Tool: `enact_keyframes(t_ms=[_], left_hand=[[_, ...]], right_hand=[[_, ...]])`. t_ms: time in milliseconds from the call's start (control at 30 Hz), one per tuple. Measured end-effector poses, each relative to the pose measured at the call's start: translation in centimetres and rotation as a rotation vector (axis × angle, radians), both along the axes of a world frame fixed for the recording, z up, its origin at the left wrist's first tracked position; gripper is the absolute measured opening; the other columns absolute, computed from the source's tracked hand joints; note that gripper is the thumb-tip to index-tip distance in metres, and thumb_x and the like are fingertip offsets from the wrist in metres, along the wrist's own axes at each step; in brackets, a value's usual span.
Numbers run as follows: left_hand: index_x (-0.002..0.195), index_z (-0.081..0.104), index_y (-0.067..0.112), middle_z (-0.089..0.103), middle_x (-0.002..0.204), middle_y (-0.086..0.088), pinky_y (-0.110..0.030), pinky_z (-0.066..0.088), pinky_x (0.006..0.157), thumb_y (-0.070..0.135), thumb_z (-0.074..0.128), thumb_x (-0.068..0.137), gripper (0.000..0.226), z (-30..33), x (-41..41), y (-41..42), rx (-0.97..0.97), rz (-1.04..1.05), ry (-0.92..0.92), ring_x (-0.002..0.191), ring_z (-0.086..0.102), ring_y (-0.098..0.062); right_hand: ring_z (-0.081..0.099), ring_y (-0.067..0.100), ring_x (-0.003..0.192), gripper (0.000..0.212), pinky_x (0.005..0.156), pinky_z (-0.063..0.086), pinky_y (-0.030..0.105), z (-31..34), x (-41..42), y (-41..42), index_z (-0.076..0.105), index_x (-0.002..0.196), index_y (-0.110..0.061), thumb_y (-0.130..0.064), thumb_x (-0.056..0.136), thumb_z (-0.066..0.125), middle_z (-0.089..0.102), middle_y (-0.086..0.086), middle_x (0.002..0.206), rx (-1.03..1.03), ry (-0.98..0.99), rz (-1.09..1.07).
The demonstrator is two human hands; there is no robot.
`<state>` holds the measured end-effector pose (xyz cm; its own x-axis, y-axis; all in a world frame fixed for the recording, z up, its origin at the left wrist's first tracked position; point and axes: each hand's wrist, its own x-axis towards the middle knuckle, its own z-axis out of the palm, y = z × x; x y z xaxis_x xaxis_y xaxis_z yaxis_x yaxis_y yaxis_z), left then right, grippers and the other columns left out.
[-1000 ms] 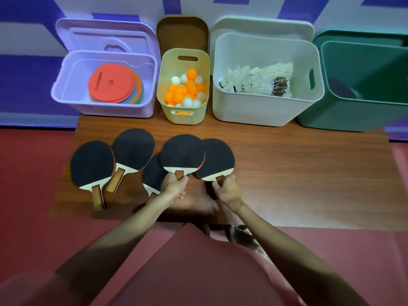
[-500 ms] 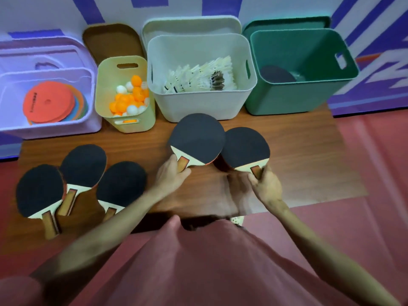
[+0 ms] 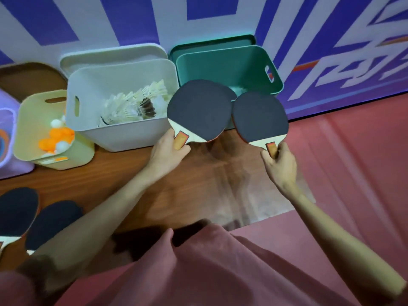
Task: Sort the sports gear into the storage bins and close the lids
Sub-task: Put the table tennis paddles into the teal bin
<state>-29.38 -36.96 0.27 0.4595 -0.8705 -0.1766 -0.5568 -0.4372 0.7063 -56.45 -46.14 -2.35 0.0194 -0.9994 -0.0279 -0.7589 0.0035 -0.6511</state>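
The main risk, as I judge it, lies at the near rim of the green bin (image 3: 229,62): both paddles are held with their blades in front of that rim, and a blade that catches the edge on the way in could twist out of a short grip on the handle and drop onto the wooden board (image 3: 198,184) in front of the bin, or slide off to the red floor (image 3: 353,162) at the bin's right. A second worry is the left paddle (image 3: 198,109), whose blade overlaps the gap between the green bin and the white bin (image 3: 114,89) just to its left, where the shuttlecocks (image 3: 136,102) lie; a careless release could send it into the wrong container. The two blades also sit nearly edge to edge, so they may knock each other if both go in together. The left hand (image 3: 165,155) is curled round the left paddle's handle, thumb and fingers wrapped close under the blade. The right hand (image 3: 280,164) pinches the handle of the right paddle (image 3: 260,118) between thumb and fingers, blade up and tilted toward the green bin. More paddles (image 3: 33,217) lie on the board well left of that bin, so sorting is not finished, and the green lid (image 3: 212,43) stands propped behind the bin, not yet closed.
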Motion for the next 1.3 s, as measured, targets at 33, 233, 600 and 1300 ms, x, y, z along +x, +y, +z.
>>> enact_keyframes(t_ms=[33,233,600,1300], left_hand=[[0.095,0.048,0.009,0.056,0.091,-0.006,-0.034,0.037,0.065,0.024,0.06,0.079,0.025,0.3,-0.2,-1.3,-0.017,0.007,0.018,0.085,0.053,-0.027],[0.094,0.05,0.006,0.055,0.089,-0.01,-0.032,0.033,0.063,0.021,0.06,0.08,0.022,2.6,0.2,-9.6,0.025,0.019,-0.095,0.08,0.053,-0.029],[0.07,0.046,0.011,0.047,0.062,-0.004,-0.018,0.03,0.035,0.005,0.055,0.082,0.017,1.6,0.5,-22.0,0.263,-0.035,0.173,0.045,0.041,-0.014],[0.063,0.041,0.013,0.049,0.066,-0.005,-0.026,0.03,0.048,0.03,0.058,0.091,0.037,-3.5,2.5,-24.9,0.679,-0.345,-0.116,0.061,0.046,-0.021]], right_hand=[[0.042,0.03,0.067,0.027,0.061,0.028,0.033,0.3,-0.3,-1.4,0.041,0.082,-0.006,-0.025,0.085,0.059,0.047,0.004,0.066,-0.01,-0.011,-0.007],[0.047,0.031,0.07,0.028,0.064,0.031,0.033,2.0,-0.5,-8.9,0.046,0.084,-0.005,-0.029,0.085,0.059,0.053,0.008,0.072,-0.056,-0.057,-0.011],[0.041,0.027,0.065,0.033,0.049,0.026,0.032,4.8,1.6,-19.7,0.032,0.065,-0.016,-0.028,0.082,0.058,0.039,-0.002,0.06,-0.051,-0.045,0.118],[0.059,0.033,0.093,0.031,0.069,0.038,0.032,2.1,8.7,-26.5,0.047,0.077,-0.01,-0.038,0.086,0.058,0.057,0.009,0.089,0.155,0.438,0.634]])
